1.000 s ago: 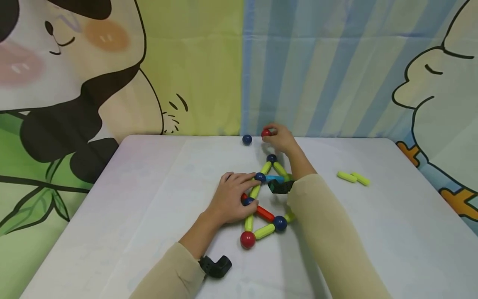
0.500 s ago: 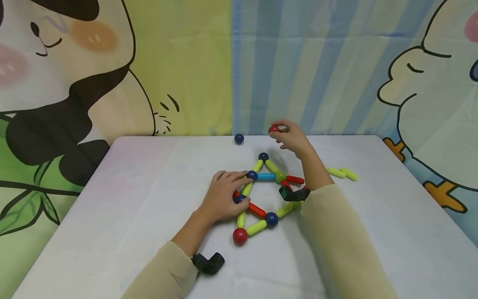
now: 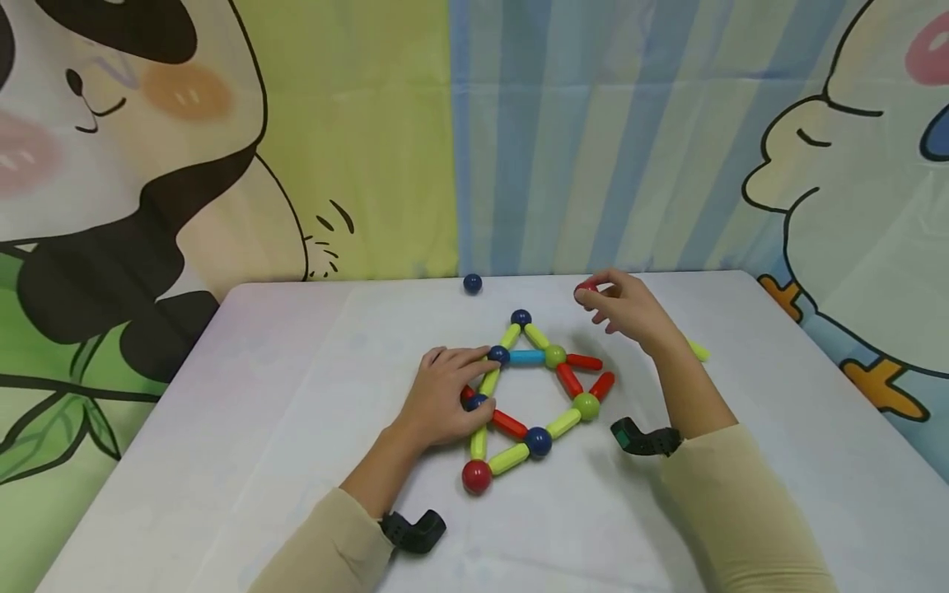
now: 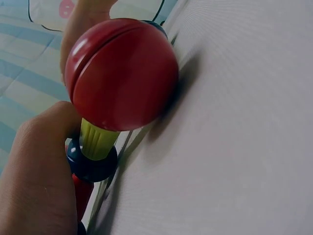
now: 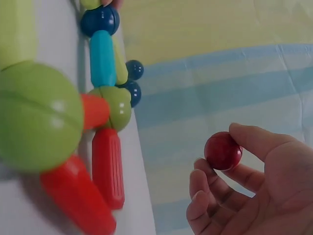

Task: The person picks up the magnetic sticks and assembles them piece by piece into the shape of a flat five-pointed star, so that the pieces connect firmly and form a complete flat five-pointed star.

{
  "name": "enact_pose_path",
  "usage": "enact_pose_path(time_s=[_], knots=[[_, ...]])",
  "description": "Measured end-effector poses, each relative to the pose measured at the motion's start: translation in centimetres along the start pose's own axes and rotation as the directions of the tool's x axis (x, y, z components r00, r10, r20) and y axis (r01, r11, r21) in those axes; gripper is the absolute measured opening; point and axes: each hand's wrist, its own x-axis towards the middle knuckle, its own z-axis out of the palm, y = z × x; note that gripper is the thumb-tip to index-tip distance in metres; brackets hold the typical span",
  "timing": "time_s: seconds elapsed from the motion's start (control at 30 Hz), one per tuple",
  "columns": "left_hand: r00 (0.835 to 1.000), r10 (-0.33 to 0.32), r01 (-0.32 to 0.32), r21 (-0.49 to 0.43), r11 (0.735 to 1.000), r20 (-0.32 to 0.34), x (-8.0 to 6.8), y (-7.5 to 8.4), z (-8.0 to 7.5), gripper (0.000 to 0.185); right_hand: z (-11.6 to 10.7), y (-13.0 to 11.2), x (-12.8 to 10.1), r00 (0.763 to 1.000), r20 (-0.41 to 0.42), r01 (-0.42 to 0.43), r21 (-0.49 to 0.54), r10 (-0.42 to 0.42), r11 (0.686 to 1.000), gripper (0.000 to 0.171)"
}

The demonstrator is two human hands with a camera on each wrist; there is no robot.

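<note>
A frame of magnetic building rods (image 3: pixel 527 357) and balls lies on the table, made of lime, red and light-blue rods joined by coloured balls. My left hand (image 3: pixel 445 395) holds its left side, fingers at one blue ball (image 3: pixel 499 355) and thumb at another. In the left wrist view, the frame's near red ball (image 4: pixel 124 73) looms large before the thumb. My right hand (image 3: pixel 630 309) pinches a loose red ball (image 5: pixel 223 151) between thumb and fingers, behind and right of the frame, apart from it. Two red rods (image 3: pixel 584 361) stick out with free ends on the frame's right side.
A loose blue ball (image 3: pixel 472 284) sits at the table's back edge. A lime rod (image 3: pixel 698 351) shows beyond the right forearm, which partly hides that spot. A printed cloth (image 3: pixel 549 148) hangs behind the white table (image 3: pixel 296 371).
My right hand has carried the red ball rightward from beside the blue ball, then lower toward the table. My left hand stays on the frame. The view has shifted slightly.
</note>
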Motion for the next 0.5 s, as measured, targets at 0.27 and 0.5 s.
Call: enact_pose_path(time_s=[0.27,0.5], knots=[[1.0,-0.012,0.012,0.008,1.0,-0.004,-0.3,0.1,-0.2,0.054,-0.6,3.3,-2.6,0.998,0.017,-0.055,-0.085,0.057,0.995,0.059],[1.0,-0.004,0.004,-0.01,1.0,-0.006,-0.1,0.2,-0.2,0.054,-1.2,5.2,-4.2,0.993,0.072,-0.088,-0.126,0.097,0.988,0.051]])
